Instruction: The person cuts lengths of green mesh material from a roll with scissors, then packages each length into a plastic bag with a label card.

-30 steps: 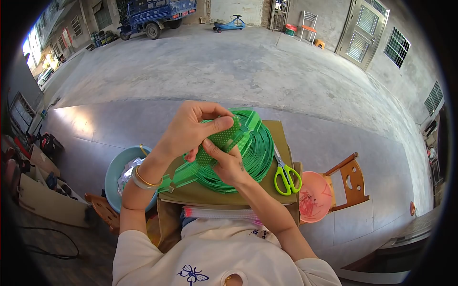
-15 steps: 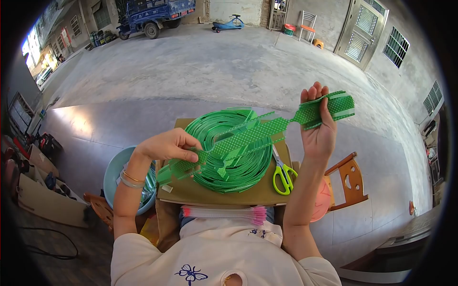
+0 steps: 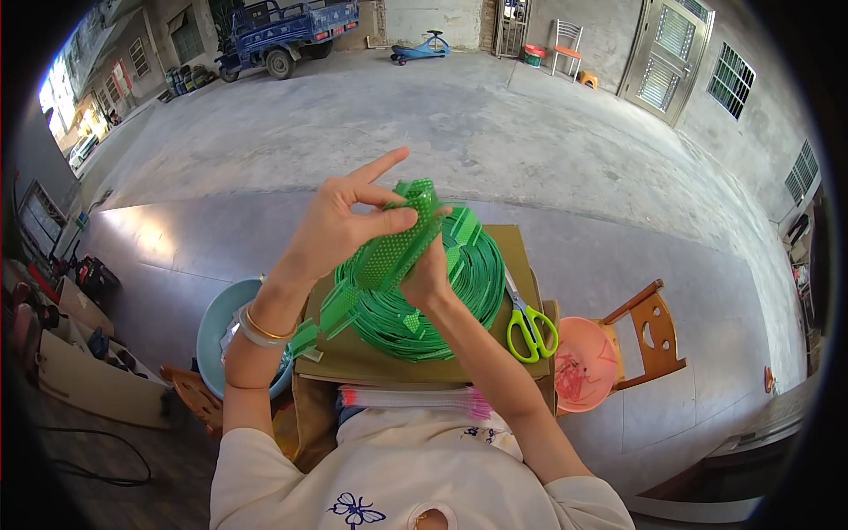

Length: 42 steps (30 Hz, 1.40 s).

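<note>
My left hand [image 3: 358,208] pinches the green dotted strip [image 3: 389,259] between thumb and fingers, its index finger pointing out. Against the other side of the folded strip is my right hand [image 3: 427,269], closed round it and partly hidden behind it. Part of the strip trails down to the left past my left wrist. Below both hands a large green coil [image 3: 473,291] lies on a brown cardboard box [image 3: 397,367]. Scissors with lime handles [image 3: 531,334] rest to the right of the coil. A bundle of clear strips with pink ends [image 3: 415,399] lies across my lap.
A blue basin [image 3: 209,340] stands at the left, holding green and clear pieces. To the right are a pink basin [image 3: 585,344] with pink pieces and a small wooden chair [image 3: 652,340]. A blue three-wheeled truck [image 3: 287,37] is parked far off.
My right hand has moved left and down to meet my left hand, which has risen and shifted right. The strip, stretched between them before, is now gathered and folded above the coil.
</note>
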Each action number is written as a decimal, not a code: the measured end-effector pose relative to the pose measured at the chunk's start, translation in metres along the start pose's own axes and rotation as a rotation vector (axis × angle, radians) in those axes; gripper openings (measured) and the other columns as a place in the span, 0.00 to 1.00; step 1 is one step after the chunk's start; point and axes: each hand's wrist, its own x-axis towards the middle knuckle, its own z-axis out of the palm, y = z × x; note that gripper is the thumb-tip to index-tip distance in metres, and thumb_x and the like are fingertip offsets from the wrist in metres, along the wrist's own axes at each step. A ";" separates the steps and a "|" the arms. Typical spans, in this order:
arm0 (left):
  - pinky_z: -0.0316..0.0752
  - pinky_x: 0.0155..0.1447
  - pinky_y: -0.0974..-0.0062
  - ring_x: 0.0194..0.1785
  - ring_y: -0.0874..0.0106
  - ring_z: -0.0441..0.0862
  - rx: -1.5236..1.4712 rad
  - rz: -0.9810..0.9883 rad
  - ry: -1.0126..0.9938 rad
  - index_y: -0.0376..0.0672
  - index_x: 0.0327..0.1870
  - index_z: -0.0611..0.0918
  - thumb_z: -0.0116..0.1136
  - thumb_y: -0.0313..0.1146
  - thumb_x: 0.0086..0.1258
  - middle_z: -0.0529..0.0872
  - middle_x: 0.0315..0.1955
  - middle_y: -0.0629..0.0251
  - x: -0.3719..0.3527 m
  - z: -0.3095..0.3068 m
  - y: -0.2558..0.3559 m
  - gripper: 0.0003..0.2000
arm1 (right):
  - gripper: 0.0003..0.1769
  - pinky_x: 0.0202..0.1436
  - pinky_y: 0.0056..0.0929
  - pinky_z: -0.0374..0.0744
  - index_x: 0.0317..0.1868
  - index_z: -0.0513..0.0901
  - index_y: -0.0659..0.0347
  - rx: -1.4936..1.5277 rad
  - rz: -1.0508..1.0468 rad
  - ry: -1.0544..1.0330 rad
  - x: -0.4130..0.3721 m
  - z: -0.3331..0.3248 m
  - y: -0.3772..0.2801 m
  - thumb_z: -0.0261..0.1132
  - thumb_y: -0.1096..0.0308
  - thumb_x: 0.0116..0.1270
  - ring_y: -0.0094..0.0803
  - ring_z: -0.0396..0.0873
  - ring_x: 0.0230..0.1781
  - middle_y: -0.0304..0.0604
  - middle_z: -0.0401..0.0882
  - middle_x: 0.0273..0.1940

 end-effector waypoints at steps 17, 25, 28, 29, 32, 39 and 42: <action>0.77 0.42 0.77 0.35 0.72 0.83 -0.544 -0.500 -0.491 0.32 0.52 0.75 0.61 0.33 0.62 0.84 0.37 0.54 -0.035 -0.001 -0.029 0.20 | 0.08 0.46 0.35 0.76 0.40 0.70 0.59 0.177 -0.206 -0.198 -0.003 -0.011 -0.062 0.49 0.64 0.72 0.30 0.74 0.32 0.38 0.70 0.28; 0.77 0.41 0.77 0.34 0.68 0.84 -0.258 -0.552 -0.681 0.30 0.40 0.81 0.61 0.24 0.59 0.85 0.33 0.54 -0.053 -0.034 -0.025 0.09 | 0.07 0.52 0.34 0.72 0.40 0.70 0.57 0.241 -0.428 -0.166 -0.008 -0.069 -0.128 0.48 0.64 0.72 0.29 0.72 0.35 0.38 0.70 0.31; 0.75 0.48 0.74 0.41 0.66 0.82 -0.173 -0.462 -0.522 0.31 0.35 0.84 0.62 0.24 0.57 0.83 0.40 0.51 -0.051 -0.037 0.005 0.07 | 0.08 0.51 0.34 0.73 0.40 0.70 0.58 0.162 -0.467 -0.081 -0.007 -0.084 -0.122 0.48 0.63 0.72 0.29 0.72 0.33 0.38 0.71 0.32; 0.74 0.51 0.73 0.45 0.64 0.82 -0.175 -0.430 -0.440 0.31 0.34 0.84 0.63 0.24 0.56 0.82 0.43 0.49 -0.050 -0.036 0.013 0.07 | 0.09 0.50 0.34 0.73 0.40 0.70 0.58 0.115 -0.472 -0.040 -0.006 -0.087 -0.115 0.49 0.62 0.72 0.29 0.72 0.33 0.38 0.71 0.32; 0.62 0.63 0.67 0.60 0.62 0.71 -0.205 0.063 -0.259 0.38 0.36 0.86 0.65 0.27 0.55 0.72 0.58 0.48 -0.040 -0.023 0.024 0.08 | 0.14 0.48 0.35 0.75 0.41 0.70 0.59 0.008 -0.422 0.029 -0.003 -0.075 -0.090 0.50 0.55 0.71 0.30 0.72 0.32 0.39 0.71 0.33; 0.57 0.64 0.69 0.66 0.62 0.62 -0.148 -0.016 -0.168 0.35 0.34 0.86 0.66 0.30 0.54 0.63 0.64 0.45 0.010 0.022 0.019 0.09 | 0.39 0.42 0.33 0.78 0.51 0.70 0.60 0.072 -0.089 0.053 -0.014 -0.018 -0.034 0.41 0.31 0.62 0.33 0.76 0.41 0.43 0.75 0.40; 0.70 0.46 0.78 0.49 0.71 0.76 -0.117 -0.115 -0.115 0.34 0.34 0.85 0.65 0.32 0.56 0.64 0.64 0.48 0.022 0.029 0.004 0.10 | 0.45 0.43 0.34 0.78 0.53 0.70 0.62 0.198 -0.042 -0.062 -0.024 0.003 -0.034 0.39 0.26 0.59 0.36 0.77 0.42 0.46 0.77 0.40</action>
